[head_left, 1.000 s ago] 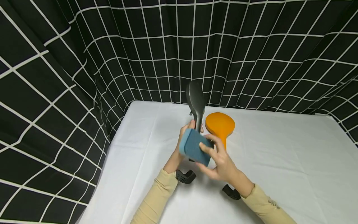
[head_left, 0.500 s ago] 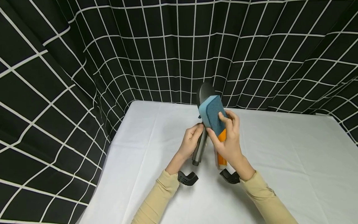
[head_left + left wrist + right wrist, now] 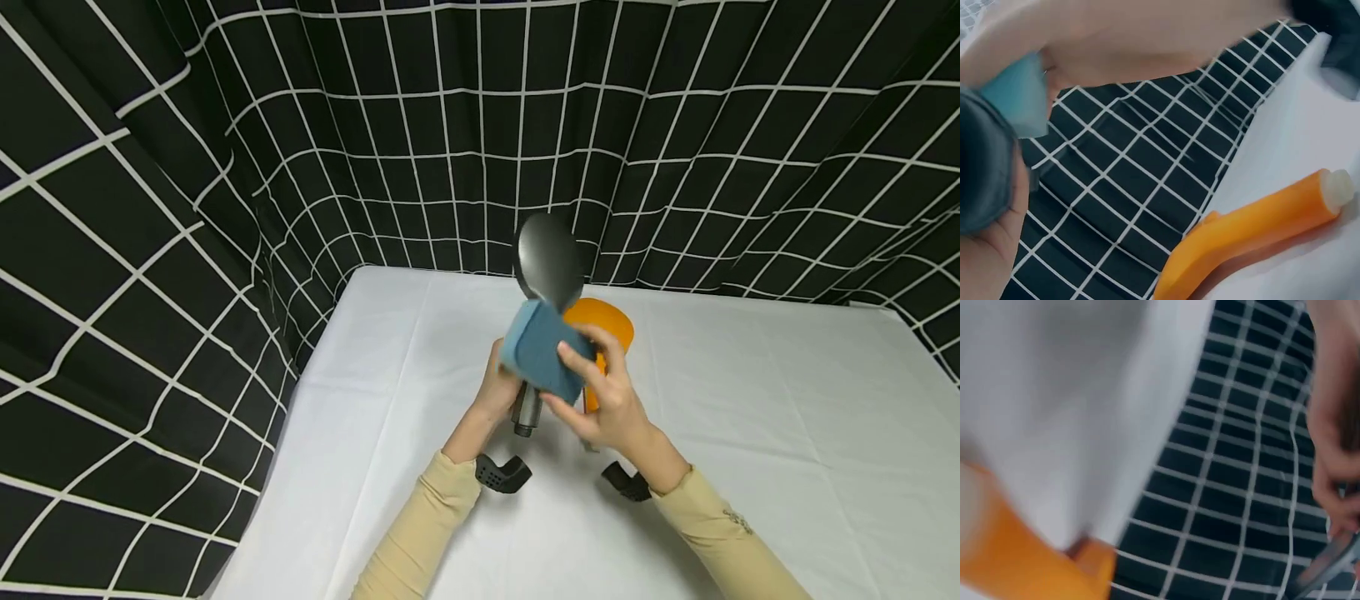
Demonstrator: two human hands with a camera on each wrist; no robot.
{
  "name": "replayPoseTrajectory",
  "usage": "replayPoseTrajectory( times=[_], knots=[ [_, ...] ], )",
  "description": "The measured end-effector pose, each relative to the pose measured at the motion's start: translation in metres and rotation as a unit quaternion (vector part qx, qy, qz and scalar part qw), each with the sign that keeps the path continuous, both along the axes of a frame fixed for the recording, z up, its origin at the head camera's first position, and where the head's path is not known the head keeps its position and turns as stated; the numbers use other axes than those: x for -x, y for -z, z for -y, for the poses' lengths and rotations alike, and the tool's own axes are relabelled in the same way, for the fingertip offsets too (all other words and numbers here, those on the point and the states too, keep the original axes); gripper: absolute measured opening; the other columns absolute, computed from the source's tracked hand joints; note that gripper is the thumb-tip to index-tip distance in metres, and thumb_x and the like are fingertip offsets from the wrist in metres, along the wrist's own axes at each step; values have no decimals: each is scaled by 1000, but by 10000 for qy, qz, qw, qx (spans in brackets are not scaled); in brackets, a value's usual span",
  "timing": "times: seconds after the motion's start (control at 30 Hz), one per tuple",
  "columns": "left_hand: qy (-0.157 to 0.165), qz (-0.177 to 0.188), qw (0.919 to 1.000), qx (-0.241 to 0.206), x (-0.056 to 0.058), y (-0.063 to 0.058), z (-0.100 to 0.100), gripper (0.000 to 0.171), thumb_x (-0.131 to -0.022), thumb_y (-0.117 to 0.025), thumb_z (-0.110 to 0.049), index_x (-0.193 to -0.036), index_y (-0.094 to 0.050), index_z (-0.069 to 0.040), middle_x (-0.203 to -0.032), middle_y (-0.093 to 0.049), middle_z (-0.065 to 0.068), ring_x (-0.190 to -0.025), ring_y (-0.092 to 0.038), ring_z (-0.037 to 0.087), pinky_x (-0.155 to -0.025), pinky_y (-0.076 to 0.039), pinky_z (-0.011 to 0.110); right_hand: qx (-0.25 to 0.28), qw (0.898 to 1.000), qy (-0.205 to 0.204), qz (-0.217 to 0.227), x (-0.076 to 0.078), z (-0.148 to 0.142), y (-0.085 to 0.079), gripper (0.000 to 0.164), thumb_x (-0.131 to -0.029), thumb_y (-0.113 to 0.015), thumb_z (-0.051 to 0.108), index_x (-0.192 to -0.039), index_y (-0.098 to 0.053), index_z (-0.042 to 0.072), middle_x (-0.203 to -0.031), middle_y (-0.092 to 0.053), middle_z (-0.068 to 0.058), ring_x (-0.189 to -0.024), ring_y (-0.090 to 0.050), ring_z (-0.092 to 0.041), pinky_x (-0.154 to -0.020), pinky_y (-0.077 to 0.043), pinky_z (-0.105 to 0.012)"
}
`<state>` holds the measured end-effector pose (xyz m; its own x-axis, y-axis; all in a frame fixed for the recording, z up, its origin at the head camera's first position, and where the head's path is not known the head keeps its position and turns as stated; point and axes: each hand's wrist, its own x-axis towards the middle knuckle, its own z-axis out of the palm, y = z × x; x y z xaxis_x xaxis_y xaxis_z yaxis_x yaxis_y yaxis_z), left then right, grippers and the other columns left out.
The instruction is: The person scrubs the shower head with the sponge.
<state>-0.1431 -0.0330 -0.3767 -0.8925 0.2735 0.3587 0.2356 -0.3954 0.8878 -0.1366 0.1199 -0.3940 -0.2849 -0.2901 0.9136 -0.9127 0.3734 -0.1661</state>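
Note:
A dark grey handheld shower head (image 3: 547,254) stands raised above the table in the head view, its threaded handle end pointing down. My left hand (image 3: 498,383) grips its handle, partly behind the sponge. My right hand (image 3: 611,400) pinches a blue sponge (image 3: 547,350) between thumb and fingers, in front of the handle just below the head. Whether the sponge presses on it cannot be told. The left wrist view gives the dark handle end (image 3: 985,162) up close with part of the sponge (image 3: 1025,94) behind. In the right wrist view, my left hand (image 3: 1335,425) appears at the right edge, blurred.
An orange handheld shower head (image 3: 607,321) lies on the white-covered table (image 3: 750,417), partly behind my right hand. Its whitish handle end (image 3: 1338,187) shows in the left wrist view. A black curtain (image 3: 420,125) with white grid lines surrounds the back and sides.
The sponge went up and right to the grey shower head's face, then came back down and left over the handle. The grey shower head has shifted and turned its face more forward.

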Motion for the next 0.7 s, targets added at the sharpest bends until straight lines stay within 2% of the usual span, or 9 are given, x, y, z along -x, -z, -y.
replayPoseTrajectory(
  times=[0.07, 0.13, 0.23, 0.3, 0.4, 0.47, 0.53, 0.6, 0.7],
  knots=[
    [126, -290, 9993, 196, 3, 10, -2, 29, -100, -32, -2, -98, -47, 21, -79, -58, 3, -64, -56, 7, -62, -49, 24, 511, 9968, 489, 381, 7, -1, -7, 55, -85, -65, 39, -114, -56, -6, -116, -41, -38, -102, -45, -44, -87, -39, -31],
    [328, -317, 9986, 271, 6, 17, -5, 35, -103, -27, -8, -99, -49, 19, -78, -55, 8, -58, -55, 10, -55, -50, 27, 860, 9904, 838, 686, 11, -1, -12, 57, -85, -65, 41, -115, -56, -6, -118, -41, -36, -105, -43, -44, -86, -38, -33],
    [339, -308, 9988, 173, 8, 21, -6, 36, -103, -27, -12, -96, -49, 16, -76, -54, 6, -56, -53, 10, -53, -48, 26, 923, 9881, 922, 815, 9, 1, -11, 57, -85, -64, 42, -116, -56, -6, -118, -41, -35, -105, -43, -43, -86, -37, -33],
    [228, -299, 9993, -45, 6, 16, -4, 36, -102, -34, -15, -96, -47, 19, -78, -56, -3, -63, -54, 7, -61, -48, 24, 654, 9940, 638, 608, 1, 4, -5, 57, -85, -64, 40, -114, -56, -8, -116, -41, -38, -102, -44, -44, -85, -38, -33],
    [33, -23, 9996, -274, 2, 2, 0, 40, -101, -36, -16, -96, -47, 22, -81, -57, -9, -70, -53, 5, -67, -45, 20, 44, 9998, -128, 146, -13, 6, 6, 52, -85, -63, 36, -111, -56, -9, -112, -41, -41, -100, -45, -45, -89, -39, -32],
    [-103, 151, 9995, -265, -2, -9, 1, 43, -101, -34, -16, -100, -47, 25, -85, -59, -8, -74, -54, 6, -69, -45, 19, -365, 9971, -642, -206, -20, 6, 10, 48, -86, -62, 34, -112, -57, -7, -111, -42, -41, -100, -45, -44, -91, -39, -33],
    [-171, 327, 9993, -77, -3, -14, 2, 46, -103, -26, -15, -101, -48, 25, -84, -59, -8, -69, -51, 6, -65, -43, 18, -580, 9917, -1044, -482, -23, 3, 12, 46, -86, -62, 32, -114, -57, -4, -109, -43, -40, -101, -46, -43, -91, -40, -35],
    [-60, 259, 9996, -84, -3, -13, 1, 48, -103, -26, -17, -102, -46, 26, -86, -59, -8, -69, -52, 6, -65, -45, 18, -562, 9893, -1198, -614, -20, 0, 12, 45, -86, -62, 30, -116, -56, -3, -108, -43, -40, -102, -46, -42, -91, -40, -35],
    [157, -102, 9998, -109, 4, 5, -2, 67, -100, -37, -40, -107, -44, 26, -90, -59, -9, -77, -54, 5, -73, -46, 21, -40, 9946, -888, -542, -9, -2, 7, 45, -85, -63, 31, -111, -58, -5, -106, -43, -42, -98, -46, -44, -90, -41, -33]
  ],
)
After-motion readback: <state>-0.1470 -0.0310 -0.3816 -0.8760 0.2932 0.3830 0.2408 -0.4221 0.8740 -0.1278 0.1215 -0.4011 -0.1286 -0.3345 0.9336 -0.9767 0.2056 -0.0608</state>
